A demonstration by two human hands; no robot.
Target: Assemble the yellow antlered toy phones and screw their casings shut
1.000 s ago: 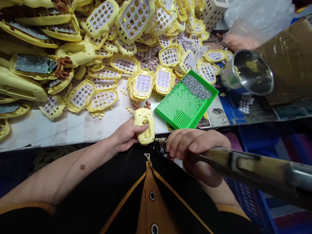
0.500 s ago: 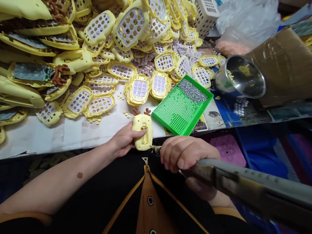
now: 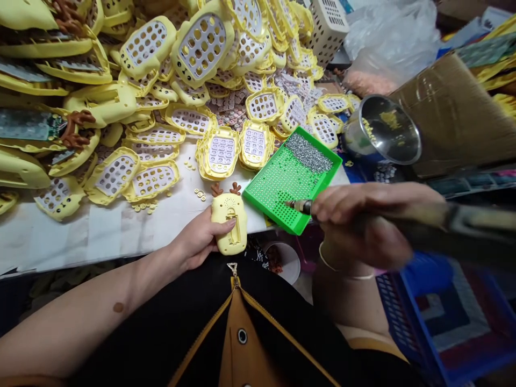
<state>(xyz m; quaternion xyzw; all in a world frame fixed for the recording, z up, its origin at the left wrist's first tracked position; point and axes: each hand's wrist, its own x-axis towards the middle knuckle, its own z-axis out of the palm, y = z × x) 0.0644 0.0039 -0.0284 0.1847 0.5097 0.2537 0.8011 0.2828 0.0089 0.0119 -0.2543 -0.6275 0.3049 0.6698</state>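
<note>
My left hand [image 3: 200,232] grips a yellow toy phone [image 3: 228,236] with brown antlers, its thumb lying over the uncovered battery compartment. The back of the toy faces up, near the table's front edge. My right hand [image 3: 363,220] is wrapped round a power screwdriver [image 3: 439,220], which is blurred by motion. Its bit points left over the near part of a green perforated tray [image 3: 258,203]. Small silver screws [image 3: 312,153] lie heaped at the tray's far end, and many holes of the tray hold screws.
Piles of yellow shells [image 3: 201,45] cover the table's back and left. A stack of shells [image 3: 220,156] stands behind the toy. To the right are a metal bowl [image 3: 387,129] and a cardboard box [image 3: 447,113]. A blue crate [image 3: 403,317] sits below, beside a white tub [image 3: 291,263].
My right hand has lifted the screwdriver away from the toy's lower corner to over the green tray. My left hand keeps its hold on the toy. The whole view has shifted slightly.
</note>
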